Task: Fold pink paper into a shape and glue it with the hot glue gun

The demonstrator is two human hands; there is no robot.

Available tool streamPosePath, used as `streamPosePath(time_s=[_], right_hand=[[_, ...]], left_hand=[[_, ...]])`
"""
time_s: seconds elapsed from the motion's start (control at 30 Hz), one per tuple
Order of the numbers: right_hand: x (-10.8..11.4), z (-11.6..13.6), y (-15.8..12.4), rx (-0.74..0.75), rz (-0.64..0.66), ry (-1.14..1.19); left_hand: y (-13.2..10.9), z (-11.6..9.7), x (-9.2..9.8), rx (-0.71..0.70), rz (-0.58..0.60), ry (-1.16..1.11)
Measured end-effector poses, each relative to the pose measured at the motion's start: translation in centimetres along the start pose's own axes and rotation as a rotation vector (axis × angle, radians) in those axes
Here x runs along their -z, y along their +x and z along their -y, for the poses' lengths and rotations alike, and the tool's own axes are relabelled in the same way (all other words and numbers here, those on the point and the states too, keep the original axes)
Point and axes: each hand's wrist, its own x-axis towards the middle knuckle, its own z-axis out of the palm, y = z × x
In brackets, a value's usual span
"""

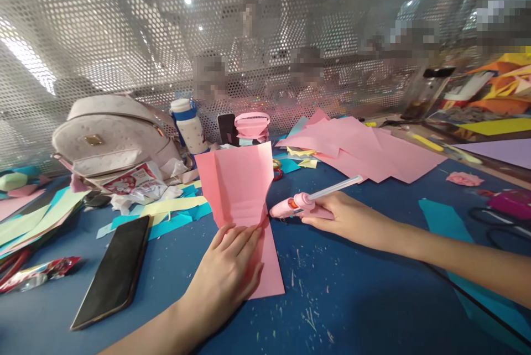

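Observation:
A folded pink paper sheet (236,183) stands partly upright in the middle of the blue table (357,299), its lower part lying flat. My left hand (230,264) lies on that lower part with fingers stretched out, pressing it down at the fold. My right hand (348,217) is closed around a pink glue gun (296,205) with a clear glue stick poking out of its back. The gun's nozzle touches the paper's right edge at the pinched fold.
A black phone (116,269) lies left of my left hand. Behind it are a beige backpack (112,134), a white bottle (188,125) and loose green and blue paper strips (174,214). Pink sheets (365,147) are piled at the back right. A perforated metal screen (166,40) closes off the far side.

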Motion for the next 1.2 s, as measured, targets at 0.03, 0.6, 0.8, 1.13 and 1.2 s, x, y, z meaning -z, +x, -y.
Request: streamPosePath(time_s=[0.03, 0.6, 0.8, 1.13, 1.2], right_hand=[[-0.1, 0.0, 0.0, 0.006, -0.003, -0.019], [0.1, 0.7, -0.1, 0.023, 0.08, -0.067], [0.3, 1.0, -0.3, 0.021, 0.083, -0.05], [0.3, 1.1, -0.4, 0.038, 0.073, -0.036], [0.4, 1.0, -0.6, 0.025, 0.068, -0.056]], left_hand=[[0.0, 0.0, 0.0, 0.001, 0.002, 0.0], [0.0, -0.1, 0.1, -0.011, -0.016, 0.023], [0.0, -0.2, 0.1, -0.005, -0.013, 0.028], [0.0, 0.0, 0.0, 0.0, -0.018, 0.02], [-0.1, 0.0, 0.0, -0.003, -0.02, 0.014]])
